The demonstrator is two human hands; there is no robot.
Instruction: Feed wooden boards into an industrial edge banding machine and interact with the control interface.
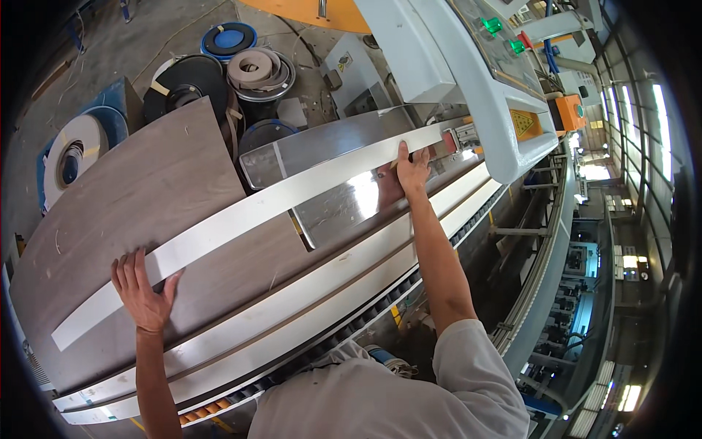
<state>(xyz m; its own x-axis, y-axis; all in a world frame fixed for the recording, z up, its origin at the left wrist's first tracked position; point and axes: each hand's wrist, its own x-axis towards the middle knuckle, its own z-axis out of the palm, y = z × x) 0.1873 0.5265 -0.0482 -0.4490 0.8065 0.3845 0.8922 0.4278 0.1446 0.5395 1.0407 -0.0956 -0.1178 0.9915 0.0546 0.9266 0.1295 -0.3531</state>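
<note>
A long, narrow white board lies slantwise across the work surface, its far right end at the machine's metal head. Near its left end, my left hand straddles the board, fingers over one side and thumb along the other, closed around its width. My right hand rests close to the machine end; its fingers are stretched out, touching the board's near edge. Under the board are a brown wood-grain panel and a shiny metal plate. My left fingertips are partly hidden.
Two more long white boards lie along the near side, beside a roller track. A grey machine housing with green buttons overhangs at the right. Rolls of edging tape and a blue-rimmed tub stand beyond the panel.
</note>
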